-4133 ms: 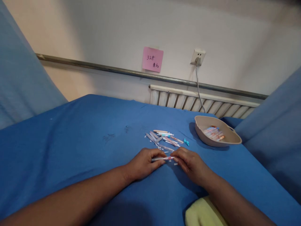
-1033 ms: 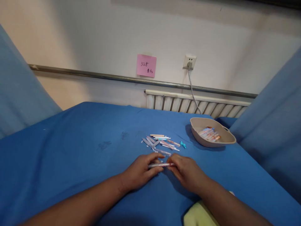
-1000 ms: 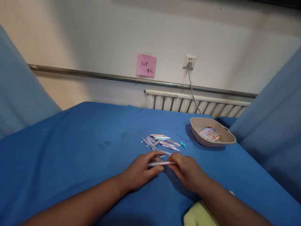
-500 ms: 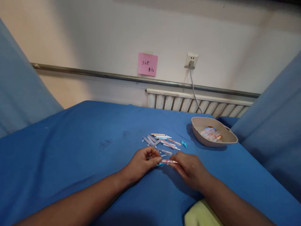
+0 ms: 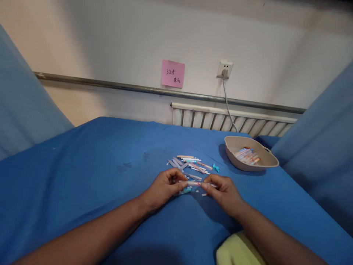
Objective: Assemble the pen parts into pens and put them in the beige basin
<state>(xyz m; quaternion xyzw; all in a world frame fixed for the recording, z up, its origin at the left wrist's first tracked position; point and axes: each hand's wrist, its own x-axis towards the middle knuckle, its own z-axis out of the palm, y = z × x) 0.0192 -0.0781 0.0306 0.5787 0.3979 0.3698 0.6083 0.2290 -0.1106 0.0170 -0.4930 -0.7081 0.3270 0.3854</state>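
My left hand [image 5: 165, 186] is closed, thumb and fingers pinching one end of a pen [image 5: 194, 183] with a clear, whitish barrel and red print. My right hand [image 5: 224, 191] pinches the other end, so the pen lies level between both. A pale piece with a teal end [image 5: 185, 191] shows just below my left fingertips; whether that hand also holds it, I cannot tell. Just beyond my hands is a loose pile of pen parts [image 5: 190, 165], with grey grips, patterned barrels and white refills. Small teal pieces [image 5: 216, 168] lie to its right.
A beige basin [image 5: 270, 162] with several pens inside [image 5: 248, 156] stands at the right on the blue cloth [image 5: 96, 176]. A yellow-green fabric item [image 5: 237, 250] is by my right forearm. Behind are a radiator [image 5: 204, 119], a metal rail [image 5: 124, 85] and a plugged-in cord [image 5: 227, 99].
My fingers have shifted along the pen; my right hand has turned from a curled grip to a fingertip pinch. The teal-ended piece has come into view under my left hand.
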